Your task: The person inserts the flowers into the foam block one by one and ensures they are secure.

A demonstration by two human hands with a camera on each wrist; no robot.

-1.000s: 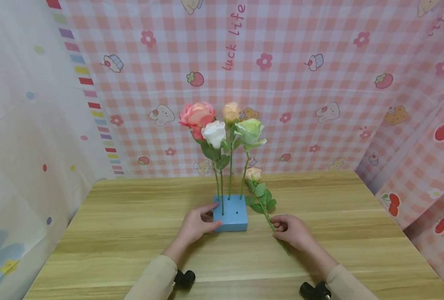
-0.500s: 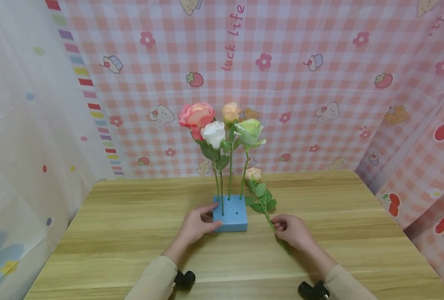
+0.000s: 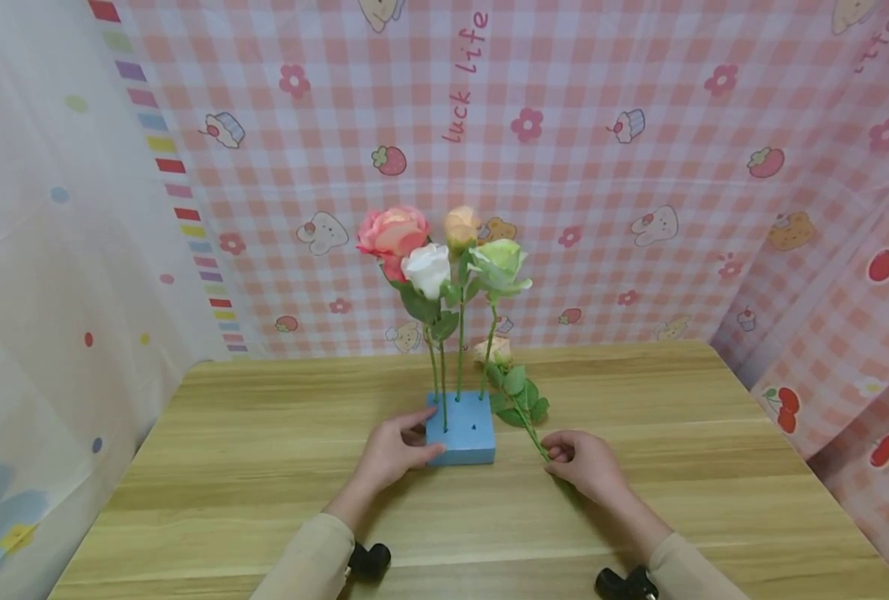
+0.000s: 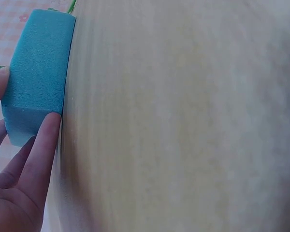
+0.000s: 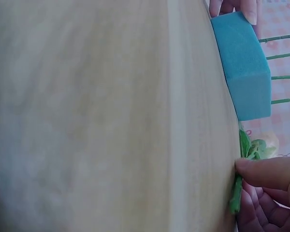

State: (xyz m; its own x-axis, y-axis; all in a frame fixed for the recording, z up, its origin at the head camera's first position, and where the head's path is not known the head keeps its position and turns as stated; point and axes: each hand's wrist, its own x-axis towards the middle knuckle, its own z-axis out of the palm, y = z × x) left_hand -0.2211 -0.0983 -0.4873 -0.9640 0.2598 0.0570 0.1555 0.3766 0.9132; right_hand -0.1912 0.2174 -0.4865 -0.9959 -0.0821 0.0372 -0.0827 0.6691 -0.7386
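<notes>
A blue foam block [image 3: 461, 451] stands on the table with several artificial flowers upright in it: a coral-pink flower [image 3: 393, 231], a white rose [image 3: 427, 269], a peach-orange flower [image 3: 462, 227] and a green rose [image 3: 499, 265]. My left hand [image 3: 393, 450] grips the block's left side, thumb at the front corner and fingers along the side and back. To the right of the block, my right hand [image 3: 585, 463] pinches the lower stem of a pale peach rose [image 3: 495, 351]. That rose leans away toward the back, its leaves [image 3: 515, 382] beside the block. The right wrist view shows the stem end [image 5: 235, 199] below the thumb.
The wooden table [image 3: 264, 467] spreads around both hands. Behind it hangs a pink checked cloth [image 3: 564, 200], and a white cloth [image 3: 54, 250] hangs at the left. A small dark hole [image 3: 474, 427] shows in the block's top, front right.
The pale peach rose's head and leaves have shifted slightly left in my right hand, and its lower stem end has gone from the head view. My left hand and the block stay put.
</notes>
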